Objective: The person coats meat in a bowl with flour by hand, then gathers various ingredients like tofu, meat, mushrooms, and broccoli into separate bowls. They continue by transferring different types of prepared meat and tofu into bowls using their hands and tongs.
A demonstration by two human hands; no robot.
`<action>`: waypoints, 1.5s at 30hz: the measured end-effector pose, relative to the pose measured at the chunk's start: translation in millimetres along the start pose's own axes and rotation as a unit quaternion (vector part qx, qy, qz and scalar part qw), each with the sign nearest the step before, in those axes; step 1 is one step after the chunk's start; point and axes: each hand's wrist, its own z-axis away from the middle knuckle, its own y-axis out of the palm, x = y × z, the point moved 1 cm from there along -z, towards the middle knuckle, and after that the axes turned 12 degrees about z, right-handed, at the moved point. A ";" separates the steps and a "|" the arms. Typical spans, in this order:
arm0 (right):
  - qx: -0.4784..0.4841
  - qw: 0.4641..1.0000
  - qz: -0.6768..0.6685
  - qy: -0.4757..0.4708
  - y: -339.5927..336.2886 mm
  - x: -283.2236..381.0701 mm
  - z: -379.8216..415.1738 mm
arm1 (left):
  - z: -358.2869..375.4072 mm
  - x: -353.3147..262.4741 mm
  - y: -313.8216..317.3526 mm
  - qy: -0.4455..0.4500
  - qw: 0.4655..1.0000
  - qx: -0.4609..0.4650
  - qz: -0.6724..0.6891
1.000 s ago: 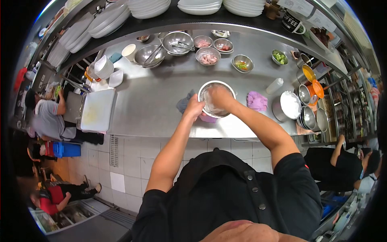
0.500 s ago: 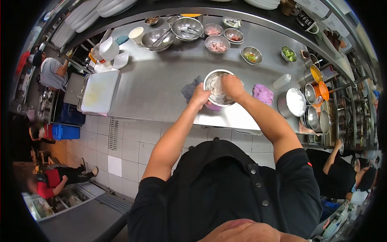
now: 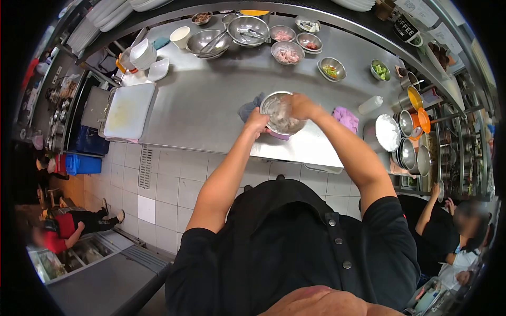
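A metal mixing bowl (image 3: pixel 283 128) with a whitish, pasty coating inside is near the front edge of the steel counter. My left hand (image 3: pixel 257 122) grips its left rim, thumb on the rim and fingers beneath. My right hand (image 3: pixel 302 106) is at the bowl's upper right, curled, with its fingers blurred and partly hidden inside; what they hold, if anything, cannot be made out. Behind the left side of the bowl lies a grey cloth (image 3: pixel 249 108), and a bit of purple cloth (image 3: pixel 280 136) shows below it. A second purple cloth (image 3: pixel 346 119) lies to the right.
Small bowls of cut meat (image 3: pixel 288 55) and chopped vegetables (image 3: pixel 331 71) stand at the back, beside larger metal bowls (image 3: pixel 249 30). A white cutting board (image 3: pixel 126 113) is left. On the right are a squeeze bottle (image 3: pixel 370 105) and a pot of white powder (image 3: pixel 387 133). Co-workers stand either side.
The bowl has shifted slightly left along with my left hand. My right hand has moved up toward the bowl's far rim. The co-worker in grey at the upper left is out of view.
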 end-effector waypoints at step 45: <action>0.021 0.996 0.076 -0.029 -18.0 36.7 22.2 | 34.9 -11.9 -14.8 0.000 1.000 0.009 -0.007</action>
